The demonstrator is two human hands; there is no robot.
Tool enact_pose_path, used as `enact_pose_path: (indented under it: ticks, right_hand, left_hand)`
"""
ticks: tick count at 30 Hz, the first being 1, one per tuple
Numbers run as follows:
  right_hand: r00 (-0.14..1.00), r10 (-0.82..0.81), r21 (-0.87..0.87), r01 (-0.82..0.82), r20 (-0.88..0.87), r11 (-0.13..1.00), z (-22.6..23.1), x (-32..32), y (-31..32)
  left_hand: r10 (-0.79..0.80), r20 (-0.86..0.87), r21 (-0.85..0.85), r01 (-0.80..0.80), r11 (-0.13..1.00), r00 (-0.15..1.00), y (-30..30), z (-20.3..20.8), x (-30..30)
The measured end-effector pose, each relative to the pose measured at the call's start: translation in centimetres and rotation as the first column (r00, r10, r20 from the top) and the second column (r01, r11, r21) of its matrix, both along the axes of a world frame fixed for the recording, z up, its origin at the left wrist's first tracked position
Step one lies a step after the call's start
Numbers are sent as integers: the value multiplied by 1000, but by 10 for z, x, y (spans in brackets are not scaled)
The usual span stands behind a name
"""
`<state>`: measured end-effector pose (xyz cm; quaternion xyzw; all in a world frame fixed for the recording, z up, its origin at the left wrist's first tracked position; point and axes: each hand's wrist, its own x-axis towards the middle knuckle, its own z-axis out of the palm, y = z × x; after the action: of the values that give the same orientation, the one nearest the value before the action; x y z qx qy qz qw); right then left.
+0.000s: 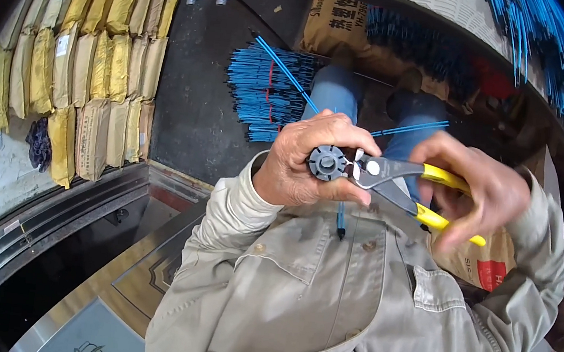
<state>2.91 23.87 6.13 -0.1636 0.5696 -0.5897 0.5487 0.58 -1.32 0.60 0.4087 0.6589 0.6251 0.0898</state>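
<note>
My left hand (282, 161) is closed around a round dark-grey plastic hub (327, 162), held in front of my chest. Blue rods with black tips stick out past the hand: one long rod (282, 68) to the upper left, another rod (409, 128) to the right, and a short end (341, 219) below. How they join the hub is hidden by the fingers. Cutting pliers (391, 175) with dark metal arms and yellow grips are in my right hand (486, 189), which is slightly blurred. The grips stand apart, and the jaws are at the hub's right side.
A bundle of blue rods with a red tie (264, 90) lies on the dark floor beside my legs. More blue rods (552, 68) hang over a light surface at the upper right. Stacked yellow and tan packages (76, 62) stand at left. A brown sack (330, 25) lies beyond my feet.
</note>
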Motion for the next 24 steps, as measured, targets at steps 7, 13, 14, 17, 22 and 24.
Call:
enact_pose_path:
  ticks: [7, 13, 14, 17, 22, 24]
  right_hand:
    - [338, 5, 110, 293, -941, 950, -4, 26, 9]
    - [832, -8, -29, 28, 555, 999, -15, -8, 25]
    - [813, 21, -57, 15, 582, 998, -16, -11, 23]
    - [865, -43, 100, 107, -500, 989, 8, 5, 16]
    - [-24, 165, 145, 371, -986, 917, -3, 30, 8]
    - [495, 27, 169, 245, -868, 955, -6, 18, 22]
  left_hand:
    - [10, 97, -10, -9, 1000, 995, 4, 2, 0]
    - [-173, 104, -78, 182, 980, 979, 6, 8, -14]
    - [-165, 65, -65, 169, 983, 984, 5, 6, -14]
    - [-54, 100, 11, 53, 999, 994, 4, 0, -6]
    - [10, 136, 31, -14, 999, 991, 7, -2, -5]
    - [-20, 212, 10, 18, 1000, 977, 8, 5, -6]
